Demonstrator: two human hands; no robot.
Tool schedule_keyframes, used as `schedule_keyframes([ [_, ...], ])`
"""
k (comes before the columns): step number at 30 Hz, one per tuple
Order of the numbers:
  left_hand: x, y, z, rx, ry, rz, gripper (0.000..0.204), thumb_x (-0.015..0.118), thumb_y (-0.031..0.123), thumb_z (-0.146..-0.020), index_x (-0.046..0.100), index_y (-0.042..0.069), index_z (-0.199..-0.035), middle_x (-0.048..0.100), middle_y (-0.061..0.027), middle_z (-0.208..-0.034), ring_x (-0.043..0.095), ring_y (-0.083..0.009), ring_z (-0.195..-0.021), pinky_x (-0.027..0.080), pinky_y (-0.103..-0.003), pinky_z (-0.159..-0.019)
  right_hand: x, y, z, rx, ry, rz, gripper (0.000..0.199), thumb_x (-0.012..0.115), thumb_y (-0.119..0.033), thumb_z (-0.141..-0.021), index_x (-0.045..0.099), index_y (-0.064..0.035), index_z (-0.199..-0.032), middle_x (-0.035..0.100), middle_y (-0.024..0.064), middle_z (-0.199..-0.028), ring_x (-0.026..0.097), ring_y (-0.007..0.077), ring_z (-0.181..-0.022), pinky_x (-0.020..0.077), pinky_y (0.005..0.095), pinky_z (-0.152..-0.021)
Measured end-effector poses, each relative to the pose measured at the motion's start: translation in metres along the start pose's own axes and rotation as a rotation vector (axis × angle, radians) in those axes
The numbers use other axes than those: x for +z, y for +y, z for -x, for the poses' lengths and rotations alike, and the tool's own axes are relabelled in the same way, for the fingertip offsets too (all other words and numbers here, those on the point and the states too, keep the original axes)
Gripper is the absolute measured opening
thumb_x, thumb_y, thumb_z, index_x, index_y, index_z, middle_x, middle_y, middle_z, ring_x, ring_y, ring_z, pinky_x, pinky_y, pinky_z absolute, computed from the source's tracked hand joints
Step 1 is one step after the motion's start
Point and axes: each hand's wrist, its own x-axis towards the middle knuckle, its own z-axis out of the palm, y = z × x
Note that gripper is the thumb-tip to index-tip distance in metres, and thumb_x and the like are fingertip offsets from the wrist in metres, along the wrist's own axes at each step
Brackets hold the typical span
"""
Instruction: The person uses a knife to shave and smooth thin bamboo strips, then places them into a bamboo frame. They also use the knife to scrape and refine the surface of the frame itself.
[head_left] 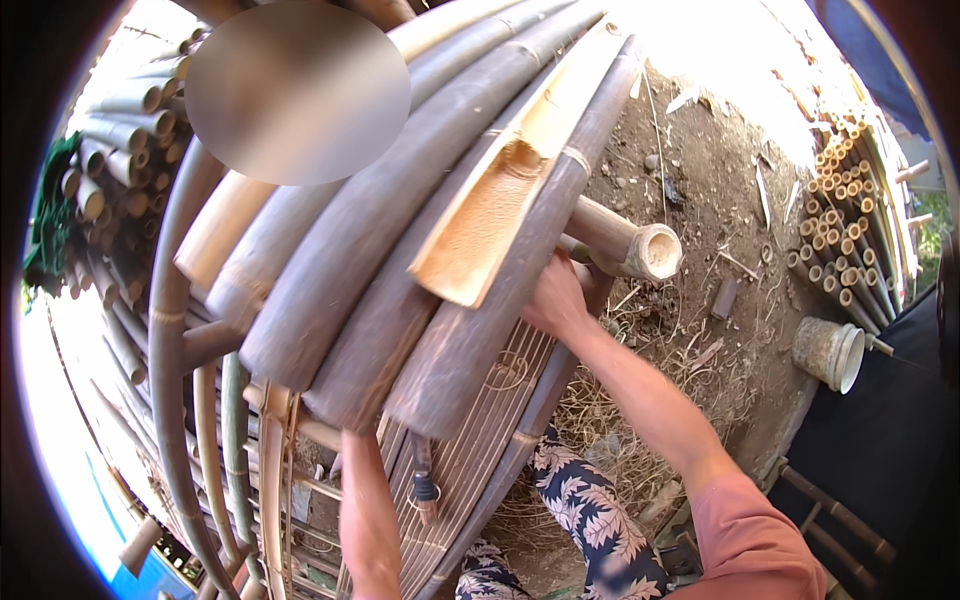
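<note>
Several dark bamboo poles (pixel 350 240) lie side by side in front of me, slanting from near left to far right. On top rests a split bamboo half (pixel 480 225), its pale hollow side up. My left forearm (pixel 367 510) reaches under the near pole ends, which hide that hand. Against the underside of the rightmost pole (pixel 500 290) is my right hand (pixel 553 298), its fingers hidden behind the pole. A short tool with black binding (pixel 425 480) lies below the pole ends on a slatted bamboo bench (pixel 480 440).
A thick bamboo crosspiece (pixel 635 245) juts out right of my right hand. Bamboo stacks stand at left (pixel 130 140) and right (pixel 845 220). A dirty white bucket (pixel 830 352) lies tipped at right. Fibre scraps (pixel 590 400) litter the dirt floor.
</note>
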Motion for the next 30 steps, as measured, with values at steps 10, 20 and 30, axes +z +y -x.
schedule_keyframes([
  [10, 0.103, 0.051, -0.095, 0.202, -0.036, -0.352, 0.037, 0.053, 0.019, -0.097, 0.052, -0.004, -0.126, 0.056, -0.0160, -0.122, 0.053, -0.0257, -0.115, 0.040, -0.038, -0.102, 0.048, 0.067, -0.066, 0.039, -0.071, 0.173, 0.058, 0.065, -0.029, -0.087, 0.048, 0.0034, -0.132, 0.048, 0.0272, -0.132, 0.041, 0.0351, -0.132, 0.0366, 0.0444, -0.108],
  [20, 0.114, 0.047, -0.103, 0.247, -0.083, -0.448, 0.038, 0.053, 0.021, -0.097, 0.052, -0.004, -0.126, 0.055, -0.0178, -0.124, 0.053, -0.0279, -0.116, 0.039, -0.039, -0.103, 0.071, 0.074, -0.054, 0.111, -0.093, 0.155, 0.057, 0.064, -0.031, -0.088, 0.049, 0.0026, -0.131, 0.048, 0.0259, -0.133, 0.042, 0.0323, -0.131, 0.0374, 0.0441, -0.107],
  [30, 0.113, 0.075, -0.123, 0.351, -0.050, -0.435, 0.039, 0.053, 0.023, -0.097, 0.053, -0.003, -0.126, 0.054, -0.0196, -0.126, 0.052, -0.0300, -0.117, 0.039, -0.040, -0.103, 0.070, 0.058, -0.051, 0.094, -0.058, 0.155, 0.055, 0.063, -0.033, -0.089, 0.050, 0.0019, -0.130, 0.048, 0.0245, -0.135, 0.043, 0.0294, -0.131, 0.0383, 0.0437, -0.106],
])
